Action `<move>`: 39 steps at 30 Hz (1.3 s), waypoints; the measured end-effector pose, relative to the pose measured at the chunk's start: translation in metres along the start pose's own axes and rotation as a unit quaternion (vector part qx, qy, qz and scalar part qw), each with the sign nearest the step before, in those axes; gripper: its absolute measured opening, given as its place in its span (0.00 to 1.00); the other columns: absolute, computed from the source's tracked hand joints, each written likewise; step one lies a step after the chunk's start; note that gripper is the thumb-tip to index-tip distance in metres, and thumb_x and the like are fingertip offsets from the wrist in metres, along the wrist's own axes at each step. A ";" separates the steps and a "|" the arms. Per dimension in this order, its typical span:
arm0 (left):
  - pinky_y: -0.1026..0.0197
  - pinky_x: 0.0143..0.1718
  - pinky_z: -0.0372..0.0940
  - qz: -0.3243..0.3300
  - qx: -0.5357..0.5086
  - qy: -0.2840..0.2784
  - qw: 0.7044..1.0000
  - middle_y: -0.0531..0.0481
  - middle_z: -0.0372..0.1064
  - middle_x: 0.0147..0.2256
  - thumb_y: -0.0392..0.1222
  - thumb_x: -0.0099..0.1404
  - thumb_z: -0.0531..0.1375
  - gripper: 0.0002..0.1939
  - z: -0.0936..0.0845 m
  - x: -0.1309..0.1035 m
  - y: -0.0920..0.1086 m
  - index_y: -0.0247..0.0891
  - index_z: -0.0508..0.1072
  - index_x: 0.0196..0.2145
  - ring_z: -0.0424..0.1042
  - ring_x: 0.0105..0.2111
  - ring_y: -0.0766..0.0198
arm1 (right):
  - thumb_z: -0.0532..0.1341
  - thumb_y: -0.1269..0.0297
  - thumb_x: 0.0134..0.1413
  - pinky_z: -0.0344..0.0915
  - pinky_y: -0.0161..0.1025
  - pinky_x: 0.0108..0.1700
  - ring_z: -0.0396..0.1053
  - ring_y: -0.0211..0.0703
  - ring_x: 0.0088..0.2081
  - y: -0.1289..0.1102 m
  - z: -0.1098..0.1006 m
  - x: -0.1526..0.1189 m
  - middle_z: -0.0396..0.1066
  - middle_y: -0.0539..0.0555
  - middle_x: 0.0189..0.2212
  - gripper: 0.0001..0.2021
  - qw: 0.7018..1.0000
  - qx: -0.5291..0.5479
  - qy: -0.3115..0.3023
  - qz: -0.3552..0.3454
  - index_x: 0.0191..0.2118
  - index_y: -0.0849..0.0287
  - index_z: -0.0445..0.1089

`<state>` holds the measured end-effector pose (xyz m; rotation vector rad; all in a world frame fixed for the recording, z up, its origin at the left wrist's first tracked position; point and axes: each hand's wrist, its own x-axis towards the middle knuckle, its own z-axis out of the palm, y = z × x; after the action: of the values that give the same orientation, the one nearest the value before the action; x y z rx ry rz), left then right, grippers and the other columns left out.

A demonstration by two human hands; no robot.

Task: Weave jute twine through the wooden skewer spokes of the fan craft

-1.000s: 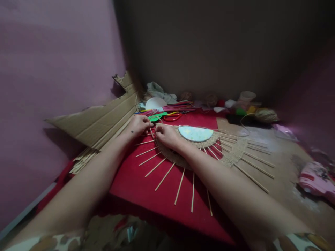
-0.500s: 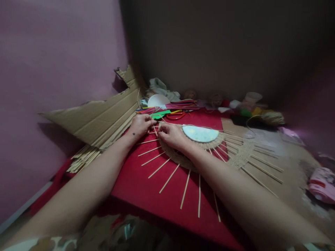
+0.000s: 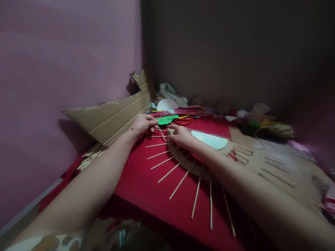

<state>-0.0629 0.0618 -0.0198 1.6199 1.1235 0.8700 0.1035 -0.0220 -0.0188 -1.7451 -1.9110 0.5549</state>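
A curved band woven of twine (image 3: 180, 159) lies on the red cloth, with thin wooden sticks (image 3: 196, 198) fanning outward from it. My right hand (image 3: 182, 136) is closed on the band's far-left end, its fingertips partly hidden. Just left of it, my left hand (image 3: 144, 124) pinches a strand of twine (image 3: 162, 133) that runs toward the band. A pale blue half-round piece (image 3: 209, 140) with a woven rim sits beyond my right forearm. The rim and the band's right part are partly covered by that forearm.
Green cut-outs (image 3: 167, 120) and red-handled scissors (image 3: 184, 121) lie behind my hands. Folded cardboard (image 3: 112, 116) leans on the left wall above a bundle of sticks (image 3: 91, 155). A twine hank (image 3: 281, 129) rests at the back right. Red cloth (image 3: 146, 181) covers the table.
My left hand has drawn slightly away from my right, and the strand between them shows more plainly. The whole view has shifted, so things appear farther right. My right hand keeps its grip.
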 end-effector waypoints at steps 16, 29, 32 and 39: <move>0.67 0.20 0.53 0.025 0.226 0.023 0.974 0.56 0.62 0.12 0.33 0.48 0.62 0.02 -0.014 0.011 -0.008 0.33 0.76 0.21 0.59 0.15 0.71 | 0.45 0.71 0.60 0.67 0.43 0.41 0.71 0.51 0.44 -0.021 0.011 0.030 0.65 0.65 0.48 0.18 0.957 -0.288 -0.003 -0.045 0.47 0.62 0.69; 0.69 0.17 0.56 -0.010 0.263 0.019 0.965 0.54 0.64 0.12 0.31 0.52 0.58 0.06 -0.016 0.002 0.001 0.33 0.74 0.21 0.64 0.13 0.69 | 0.44 0.71 0.61 0.66 0.42 0.39 0.71 0.49 0.42 -0.026 0.005 0.014 0.65 0.64 0.48 0.17 0.944 -0.321 -0.032 -0.075 0.48 0.62 0.66; 0.69 0.16 0.53 -0.010 0.280 0.012 0.960 0.55 0.62 0.10 0.30 0.50 0.58 0.07 -0.018 0.001 0.002 0.34 0.72 0.18 0.62 0.12 0.69 | 0.43 0.72 0.61 0.66 0.43 0.39 0.71 0.50 0.43 -0.025 0.005 0.013 0.65 0.65 0.48 0.17 0.944 -0.321 -0.032 -0.070 0.48 0.63 0.66; 0.68 0.17 0.53 0.014 0.297 0.003 0.955 0.56 0.62 0.11 0.29 0.44 0.59 0.05 -0.024 0.008 -0.008 0.36 0.72 0.18 0.63 0.14 0.68 | 0.43 0.71 0.62 0.66 0.43 0.38 0.71 0.51 0.43 -0.024 0.006 0.013 0.65 0.65 0.47 0.17 0.944 -0.320 -0.028 -0.081 0.47 0.62 0.66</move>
<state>-0.0839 0.0778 -0.0200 2.1210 1.4604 0.5764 0.0804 -0.0117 -0.0079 -1.9170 -2.4277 -0.1042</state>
